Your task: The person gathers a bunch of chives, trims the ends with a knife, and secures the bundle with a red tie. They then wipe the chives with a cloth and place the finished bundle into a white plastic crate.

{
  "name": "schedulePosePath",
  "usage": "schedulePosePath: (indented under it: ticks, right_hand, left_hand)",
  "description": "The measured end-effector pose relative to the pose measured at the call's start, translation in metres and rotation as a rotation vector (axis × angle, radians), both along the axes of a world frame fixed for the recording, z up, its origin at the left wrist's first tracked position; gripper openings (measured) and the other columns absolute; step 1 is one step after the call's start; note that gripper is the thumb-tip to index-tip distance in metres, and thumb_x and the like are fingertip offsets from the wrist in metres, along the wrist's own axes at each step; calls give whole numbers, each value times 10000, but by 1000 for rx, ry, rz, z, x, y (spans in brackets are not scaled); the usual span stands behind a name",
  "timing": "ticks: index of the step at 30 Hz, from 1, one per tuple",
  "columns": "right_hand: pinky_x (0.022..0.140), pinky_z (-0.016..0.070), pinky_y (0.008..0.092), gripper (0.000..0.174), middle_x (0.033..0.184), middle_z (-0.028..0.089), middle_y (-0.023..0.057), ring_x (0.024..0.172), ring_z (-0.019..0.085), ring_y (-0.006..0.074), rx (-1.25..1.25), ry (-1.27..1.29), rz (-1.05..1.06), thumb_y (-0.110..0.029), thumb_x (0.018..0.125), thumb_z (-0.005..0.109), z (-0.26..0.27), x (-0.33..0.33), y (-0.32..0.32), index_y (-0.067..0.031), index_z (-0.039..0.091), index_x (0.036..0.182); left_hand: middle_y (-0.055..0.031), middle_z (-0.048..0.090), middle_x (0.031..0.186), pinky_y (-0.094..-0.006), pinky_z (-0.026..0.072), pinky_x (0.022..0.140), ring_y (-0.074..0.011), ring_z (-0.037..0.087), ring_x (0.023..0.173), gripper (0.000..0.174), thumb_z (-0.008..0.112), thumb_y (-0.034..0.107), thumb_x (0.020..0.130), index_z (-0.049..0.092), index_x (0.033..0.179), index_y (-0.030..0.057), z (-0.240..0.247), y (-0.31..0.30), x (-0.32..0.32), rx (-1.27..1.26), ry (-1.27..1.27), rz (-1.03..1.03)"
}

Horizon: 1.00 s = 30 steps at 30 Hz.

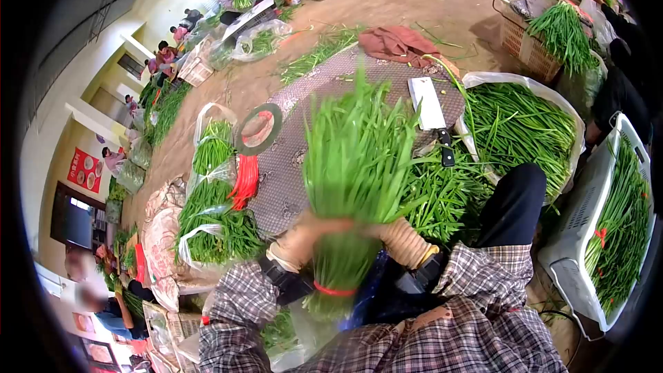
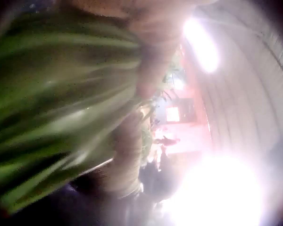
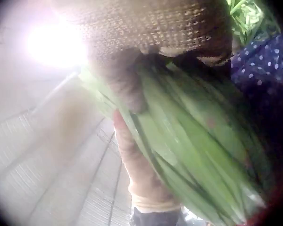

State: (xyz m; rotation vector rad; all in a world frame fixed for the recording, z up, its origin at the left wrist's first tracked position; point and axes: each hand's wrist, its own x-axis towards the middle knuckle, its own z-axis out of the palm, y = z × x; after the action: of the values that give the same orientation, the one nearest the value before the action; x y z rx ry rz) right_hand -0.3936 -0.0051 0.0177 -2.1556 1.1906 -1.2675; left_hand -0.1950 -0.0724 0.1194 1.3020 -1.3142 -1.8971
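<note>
A thick bunch of green garlic chives is held upright over my lap, its outline blurred. My left hand, in a tan glove, grips it from one side. From the other side my right hand, in a ribbed tan glove, grips it at the same height. A red band circles the bunch below both hands. Up close in the right wrist view, the fingers curl over the leaves. In the left wrist view the leaves are blurred beside the gloved hands.
A round table in front carries a cleaver, a tape roll, red ties and a brown cloth. Bagged chives lie left; loose chives and a white crate stand right.
</note>
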Motion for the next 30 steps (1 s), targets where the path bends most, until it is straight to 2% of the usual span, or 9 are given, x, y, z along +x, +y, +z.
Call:
schedulePosePath:
  ticks: [11,12,13,15,17,19,24,27,30]
  right_hand:
    - [719,580,357,433,984,725,134,748,693,238,333,-240,149,-17,828,677,-55,-25,2,-193,660,1223]
    - [750,579,341,388,974,728,89,785,683,178,1130,-482,131,-141,862,740,-37,-32,-3,-139,650,1240]
    - [733,577,334,391,935,708,75,770,664,161,1369,-1052,42,-246,865,764,-18,-31,-3,-30,665,1175]
    - [709,565,328,495,894,706,111,777,668,192,1455,-860,-157,-385,842,776,-1,-47,-3,43,679,1072]
    - [695,556,343,578,836,705,156,776,683,229,1382,-272,-141,-470,812,780,4,-77,-7,63,679,1014]
    - [702,541,412,533,797,687,211,740,682,329,812,278,-256,-449,824,747,33,-92,5,35,676,1033]
    - [673,541,411,215,817,683,199,706,673,333,266,-10,-93,-185,850,693,114,-45,6,-20,688,988]
    - [816,513,424,311,1063,620,97,973,597,314,-109,128,103,-212,808,692,96,1,-1,-100,640,1094]
    - [823,516,415,348,1147,600,129,1045,597,329,65,154,254,-221,836,690,68,19,-2,-81,623,1147]
  left_hand:
    - [-137,681,1114,-396,588,796,-275,696,900,499,669,49,805,555,1290,14,-10,9,5,232,298,321]
    - [-123,689,1089,-383,583,792,-261,696,891,476,685,85,834,561,1289,20,-13,8,9,268,287,319]
    - [-123,689,1089,-383,583,792,-261,696,891,476,685,85,834,561,1289,20,-15,8,8,277,288,325]
    - [-111,692,1082,-376,578,776,-245,693,888,439,690,130,869,569,1277,23,-18,7,7,258,295,351]
    - [-103,691,1081,-363,573,749,-226,690,881,409,685,180,906,573,1269,28,-25,7,14,318,329,314]
    - [-96,691,1078,-345,571,740,-214,688,879,388,675,208,927,578,1259,31,-29,7,9,169,333,317]
    - [-96,680,1112,-339,551,794,-202,675,915,424,638,281,965,560,1284,12,-3,12,-8,161,303,282]
    - [-143,664,1102,-401,585,753,-268,689,888,330,507,267,1022,543,1241,22,21,19,-16,233,498,143]
    - [-146,677,1028,-380,579,642,-265,685,767,376,517,326,1016,546,1239,25,-11,16,-7,126,260,311]
